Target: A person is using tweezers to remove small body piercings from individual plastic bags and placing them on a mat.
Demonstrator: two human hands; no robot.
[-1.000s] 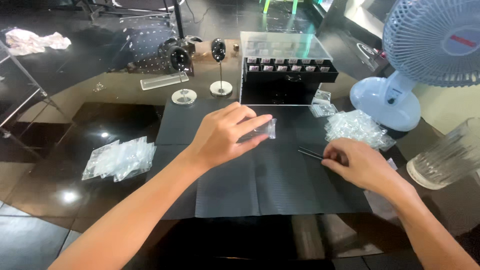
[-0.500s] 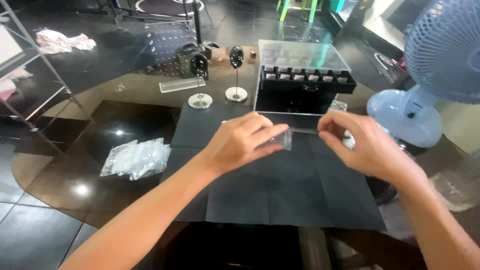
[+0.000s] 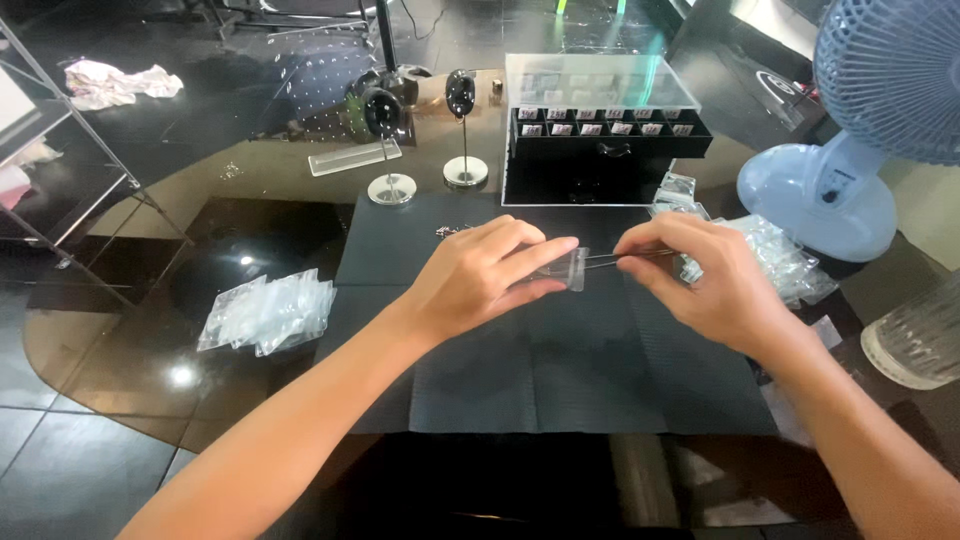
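A small clear plastic zip bag (image 3: 572,268) is held just above the middle of the black rectangular cloth mat (image 3: 540,350), and it looks flat, glossy and nearly see-through, with its mouth turned to the right. The left hand (image 3: 480,280) pinches it between thumb and fingers (image 3: 540,248), apparently to keep the mouth steady and facing the tool. The right hand (image 3: 700,280) has its fingers closed on thin metal tweezers (image 3: 625,257), whose tips meet the bag's open edge, as if to feed something in; whether they carry anything is too small to tell. On the mat's far edge lies a small scatter of tiny pale bits (image 3: 447,231). Beyond the mat stands a black drawer box under a clear acrylic cover (image 3: 600,130), with two black bust-shaped stands (image 3: 425,110) to its left. Left of the mat, on the dark glass desk (image 3: 120,340), lies a heap of clear bags (image 3: 268,310); right of it, another heap (image 3: 775,255) and a pale blue fan (image 3: 850,150).
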